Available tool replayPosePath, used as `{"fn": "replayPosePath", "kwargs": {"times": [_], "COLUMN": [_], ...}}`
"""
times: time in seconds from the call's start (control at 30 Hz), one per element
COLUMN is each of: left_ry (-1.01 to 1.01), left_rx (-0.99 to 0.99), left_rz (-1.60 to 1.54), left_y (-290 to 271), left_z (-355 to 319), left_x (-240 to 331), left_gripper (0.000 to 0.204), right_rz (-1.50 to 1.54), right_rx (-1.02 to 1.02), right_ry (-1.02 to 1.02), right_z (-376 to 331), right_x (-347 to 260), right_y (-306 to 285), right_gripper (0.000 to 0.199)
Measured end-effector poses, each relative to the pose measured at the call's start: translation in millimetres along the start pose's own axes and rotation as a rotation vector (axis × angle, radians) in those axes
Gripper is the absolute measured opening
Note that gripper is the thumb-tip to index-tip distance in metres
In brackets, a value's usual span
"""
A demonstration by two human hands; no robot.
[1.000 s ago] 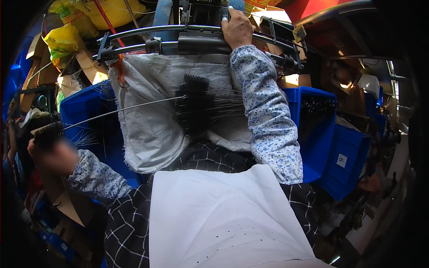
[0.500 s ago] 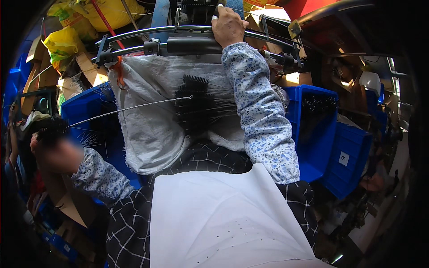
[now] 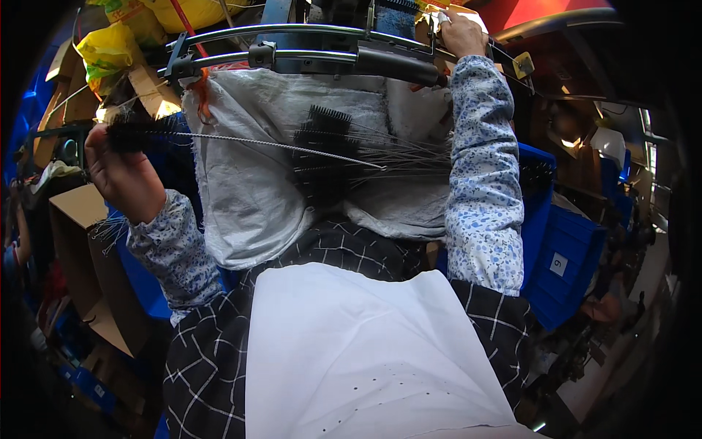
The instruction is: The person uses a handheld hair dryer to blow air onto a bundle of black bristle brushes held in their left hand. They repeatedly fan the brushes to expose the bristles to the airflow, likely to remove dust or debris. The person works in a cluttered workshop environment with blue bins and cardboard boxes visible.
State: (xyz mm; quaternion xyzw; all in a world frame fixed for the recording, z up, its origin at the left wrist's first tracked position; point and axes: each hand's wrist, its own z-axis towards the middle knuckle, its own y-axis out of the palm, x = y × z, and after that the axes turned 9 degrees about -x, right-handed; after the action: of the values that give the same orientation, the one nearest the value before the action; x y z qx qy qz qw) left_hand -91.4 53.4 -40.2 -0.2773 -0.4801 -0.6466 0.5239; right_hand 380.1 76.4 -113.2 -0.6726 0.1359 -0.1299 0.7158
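My left hand (image 3: 130,175) is raised at the left, closed round the black bristle end of a twisted-wire brush (image 3: 256,141). The brush's bare stem stretches right across my lap and ends in a small loop. Under it, a bunch of similar black-bristled brushes (image 3: 322,157) lies on a white woven sack (image 3: 245,212), their wire stems toward my right sleeve. My right hand (image 3: 463,35) reaches to the far right end of a machine with curved metal rails (image 3: 314,31). Its fingers curl over a part I cannot make out; one fingertip has a white covering.
A dark sleeve (image 3: 398,67) sits on the lower rail. Blue bins (image 3: 563,256) stand at my right, a cardboard box (image 3: 91,278) and another blue bin at my left. Wire ends (image 3: 110,230) stick up beside my left forearm. Yellow bags (image 3: 106,51) lie at the far left.
My right hand has moved right along the machine, and the dark sleeve on the rail has shifted right too. My left hand has come up and inward with the brush, whose stem now slopes down rightward.
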Motion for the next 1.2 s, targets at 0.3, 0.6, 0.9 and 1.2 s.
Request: {"fn": "replayPosePath", "kwargs": {"times": [0.3,0.6,0.9,1.2], "left_ry": [-0.35,-0.385,-0.609,-0.217], "left_rx": [-0.238,-0.406,-0.363,-0.255], "left_rz": [-0.084,0.012,0.663,0.959], "left_y": [51.4,92.5,-44.2,-32.8], "left_z": [-38.9,-66.6,-100.4,-123.3], "left_x": [-35.0,-42.1,-107.8,-129.2], "left_gripper": [0.017,0.022,0.022,0.022], "right_rz": [0.608,0.858,0.114,0.152], "right_rx": [-0.448,-0.493,0.293,0.309], "right_ry": [-0.332,-0.565,-0.112,-0.146], "right_z": [-83.4,-160.6,-43.2,-34.8], "right_x": [10.6,-139.5,-58.9,-58.7], "right_y": [-83.4,-78.2,0.2,9.8], "right_gripper": [0.032,0.03,0.024,0.022]}}
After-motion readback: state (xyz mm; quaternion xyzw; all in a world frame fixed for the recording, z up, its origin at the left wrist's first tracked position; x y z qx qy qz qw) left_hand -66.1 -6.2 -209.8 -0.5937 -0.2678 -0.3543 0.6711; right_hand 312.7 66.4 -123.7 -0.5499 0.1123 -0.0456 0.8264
